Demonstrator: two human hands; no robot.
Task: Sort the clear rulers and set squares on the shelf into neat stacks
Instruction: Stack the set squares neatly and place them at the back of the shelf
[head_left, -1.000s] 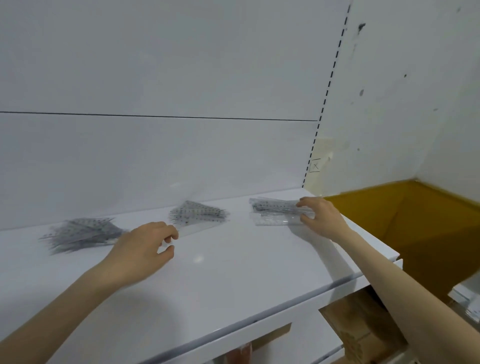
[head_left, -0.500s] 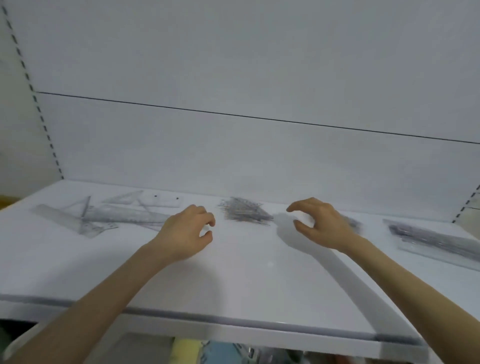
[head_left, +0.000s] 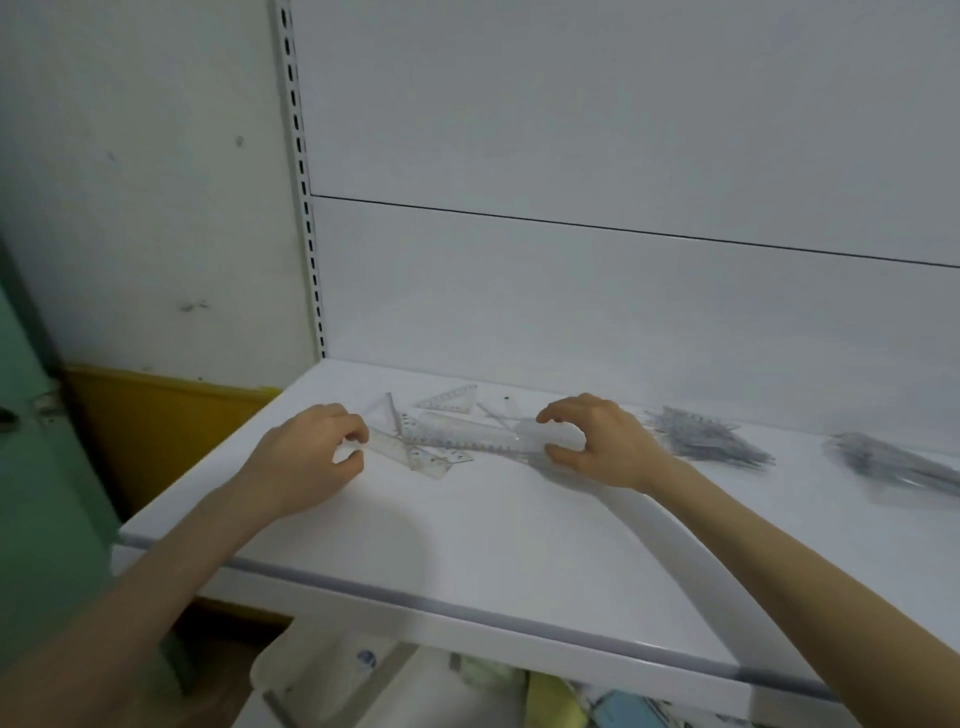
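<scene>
Clear rulers and set squares lie between the hands. The left hand curls at one ruler, grip unclear. The right hand arches, fingers spread.

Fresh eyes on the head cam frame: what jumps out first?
A loose jumble of clear rulers and set squares lies at the left end of the shelf, with the left hand and right hand curled at either side of it; whether they grip anything is unclear. Further right sit a fanned stack and, near the frame edge, a blurred stack.
</scene>
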